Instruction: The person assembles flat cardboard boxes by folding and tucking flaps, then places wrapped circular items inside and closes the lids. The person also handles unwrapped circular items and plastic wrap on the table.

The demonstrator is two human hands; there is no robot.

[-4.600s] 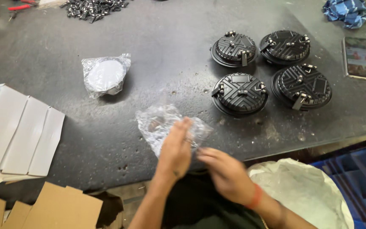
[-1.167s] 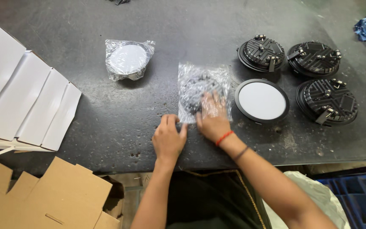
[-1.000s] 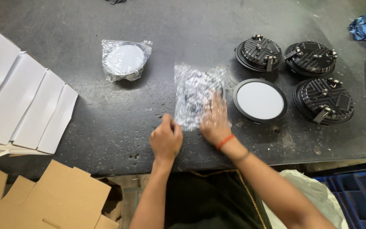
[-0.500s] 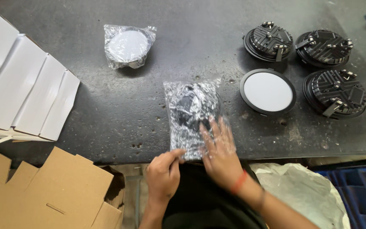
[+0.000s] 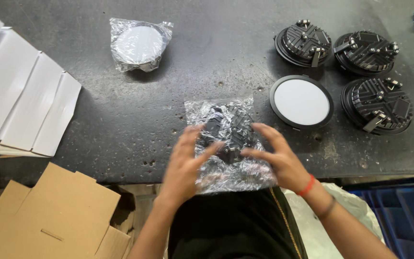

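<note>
Flat white cardboard sheets (image 5: 22, 103) and brown corrugated cartons (image 5: 44, 216) at far left of dark speckled desk (image 5: 120, 120). Left hand (image 5: 184, 165), fingers spread, pressing clear crinkled plastic bag holding black round finned lamp (image 5: 228, 136) at desk's near edge. Right hand (image 5: 278, 158), fingers spread, touching bag's right side. Beyond, white-faced round lamp (image 5: 301, 102), three black ones.

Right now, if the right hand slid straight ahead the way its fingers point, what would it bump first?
The right hand points up-left, already touching the bagged black lamp. Beyond it, only bare table shows.
</note>
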